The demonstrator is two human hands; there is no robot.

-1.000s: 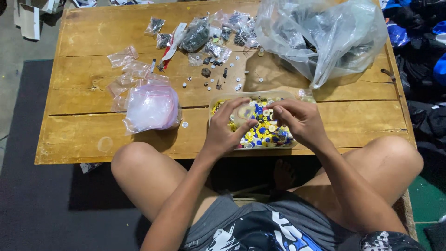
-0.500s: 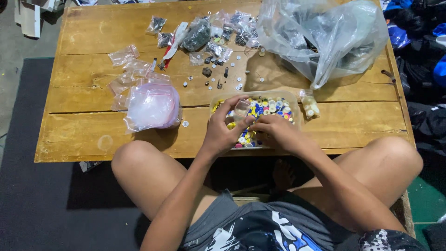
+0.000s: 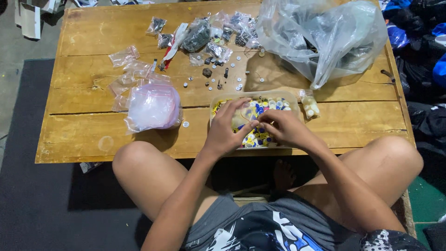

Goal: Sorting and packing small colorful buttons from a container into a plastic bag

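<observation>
- bench: low wooden planks, person sits at its near edge, bare knees either side
- small clear zip bags scattered on the left part, empty-looking
- pinkish bag just right of them, bulging, near front edge
- one small white disc lies beside that bag
- more packets with dark bits at the far middle, loose small parts strewn below them
- tray: clear shallow tub at front centre of bench, full of yellow, blue and white small pieces
- left hand rests on tray's near-left side, fingers spread, thumb and index tips over the pieces; can't tell if anything is pinched
- right hand over tray's near-right part, fingers curled together, tips meet the left hand's; grip contents hidden
- tiny bag of pale beads touching tray's right end
- big crumpled clear sack at far right, dark items inside
</observation>
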